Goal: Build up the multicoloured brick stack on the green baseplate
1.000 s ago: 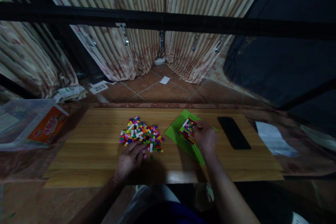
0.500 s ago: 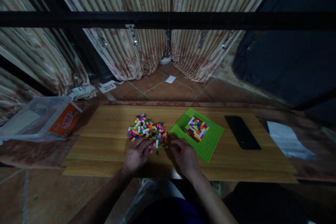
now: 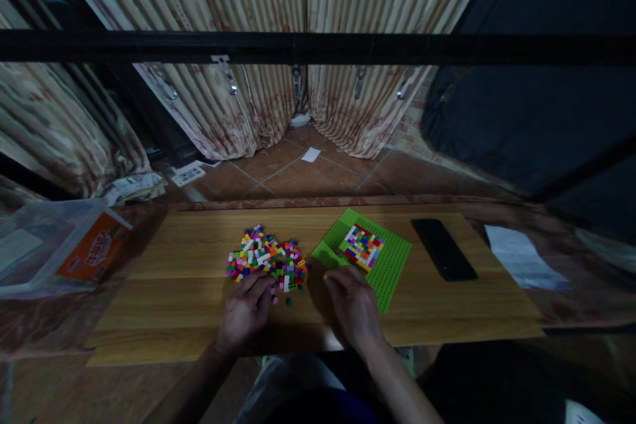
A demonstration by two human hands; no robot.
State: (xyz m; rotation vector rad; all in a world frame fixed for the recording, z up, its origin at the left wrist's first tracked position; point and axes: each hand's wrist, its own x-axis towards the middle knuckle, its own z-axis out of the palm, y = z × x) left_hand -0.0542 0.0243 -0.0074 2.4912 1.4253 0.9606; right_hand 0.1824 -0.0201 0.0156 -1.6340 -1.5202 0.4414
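Note:
A heap of small coloured building bricks (image 3: 265,255) lies left of centre on the wooden table. At its near edge, my left hand (image 3: 244,311) has its fingers curled together; what they hold, if anything, is hidden. My right hand (image 3: 354,305) pinches a tiny yellow brick (image 3: 326,276) between thumb and forefinger, just off the near left side of a green baseplate (image 3: 395,265). On that plate stands a low multicoloured brick block (image 3: 364,245), its top a patchwork of colours. A few loose bricks lie near my left fingertips.
A black phone-like slab (image 3: 443,250) lies right of the baseplate on the wooden table (image 3: 183,278). Beyond the left end sits a clear plastic bin (image 3: 30,288) with an orange box (image 3: 94,248). Off the right end is a white sheet (image 3: 521,258).
The camera view has shifted, moving the table left in the picture. My right hand has drawn away from the heap toward the baseplate, and a yellow brick now shows in its fingertips.

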